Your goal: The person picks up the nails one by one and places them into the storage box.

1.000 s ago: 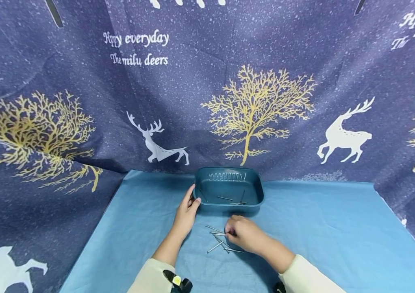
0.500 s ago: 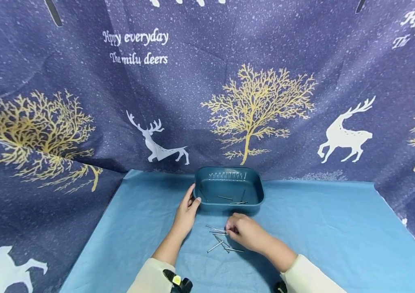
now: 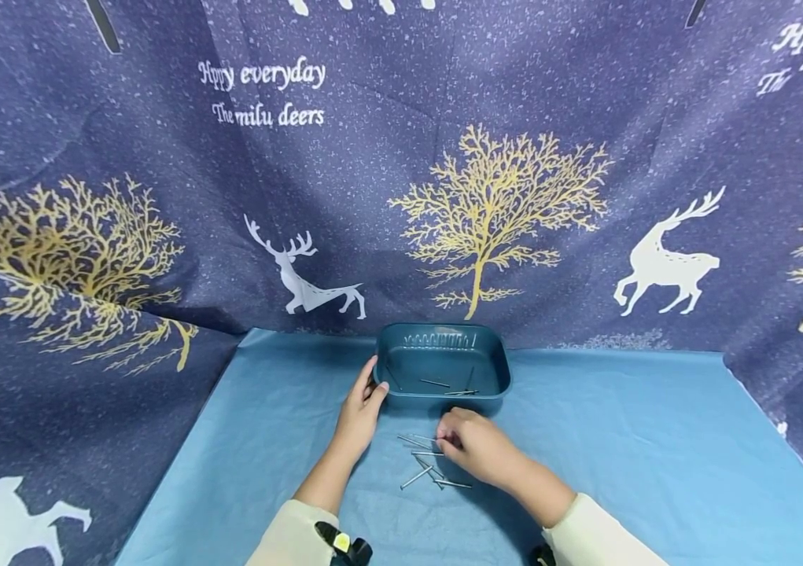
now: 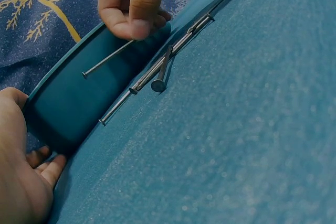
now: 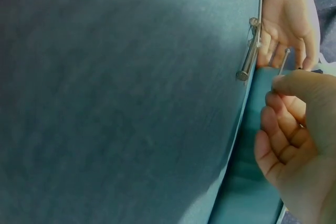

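The right hand (image 3: 475,452) pinches one steel nail (image 4: 107,59) between thumb and fingertips, raised just off the blue cloth of the counter (image 3: 620,440) and just short of the near wall of the teal tray (image 3: 496,354). The left wrist view shows the nail's shank slanting down from the fingers with its head free, clear of the other nails. The left hand (image 3: 362,409) is curled round the tray's near left corner, thumb on the rim and fingers against the outer wall, holding it in place.

Judged from how things lie, the work is somewhere past its start but short of the middle. About four nails already lie inside the tray (image 3: 454,387), ahead of the right hand, though they are thin and overlap, so the count is uncertain. A loose heap of nails on the cloth (image 3: 425,468) lies just to the left of and under the right hand; about five can be made out, some crossing one another. With the one held, that makes roughly ten nails in all, one tray and two hands at work. The nails on the cloth and the one in the fingers are not yet in the tray.
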### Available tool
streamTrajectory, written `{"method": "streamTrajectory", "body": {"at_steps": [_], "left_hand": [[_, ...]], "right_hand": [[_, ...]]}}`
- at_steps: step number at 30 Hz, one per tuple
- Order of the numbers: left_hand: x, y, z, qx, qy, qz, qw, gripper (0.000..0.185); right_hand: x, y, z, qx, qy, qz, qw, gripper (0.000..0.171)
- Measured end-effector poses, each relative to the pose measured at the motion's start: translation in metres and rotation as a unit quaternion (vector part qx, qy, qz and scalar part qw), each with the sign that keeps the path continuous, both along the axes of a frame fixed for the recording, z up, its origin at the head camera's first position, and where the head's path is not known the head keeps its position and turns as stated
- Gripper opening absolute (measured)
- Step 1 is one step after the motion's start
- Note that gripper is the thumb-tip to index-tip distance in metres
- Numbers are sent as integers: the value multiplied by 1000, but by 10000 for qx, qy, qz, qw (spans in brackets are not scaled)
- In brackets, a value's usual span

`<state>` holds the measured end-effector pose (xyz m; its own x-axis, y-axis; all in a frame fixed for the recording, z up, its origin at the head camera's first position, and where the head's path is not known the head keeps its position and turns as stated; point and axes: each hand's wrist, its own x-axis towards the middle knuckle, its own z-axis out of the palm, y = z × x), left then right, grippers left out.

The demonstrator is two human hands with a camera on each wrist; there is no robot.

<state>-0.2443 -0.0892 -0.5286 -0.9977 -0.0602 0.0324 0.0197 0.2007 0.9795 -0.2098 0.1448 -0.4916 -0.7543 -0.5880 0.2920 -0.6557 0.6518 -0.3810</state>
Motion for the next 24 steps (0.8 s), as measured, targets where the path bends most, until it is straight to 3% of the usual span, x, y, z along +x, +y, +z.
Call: {"method": "streamTrajectory", "body": {"at_steps": [24], "left_hand": [[-1,0,-2,30,79,54,10000,58]], "right_hand": [[-1,3,7,-299,265,-566,9976,16]]}}
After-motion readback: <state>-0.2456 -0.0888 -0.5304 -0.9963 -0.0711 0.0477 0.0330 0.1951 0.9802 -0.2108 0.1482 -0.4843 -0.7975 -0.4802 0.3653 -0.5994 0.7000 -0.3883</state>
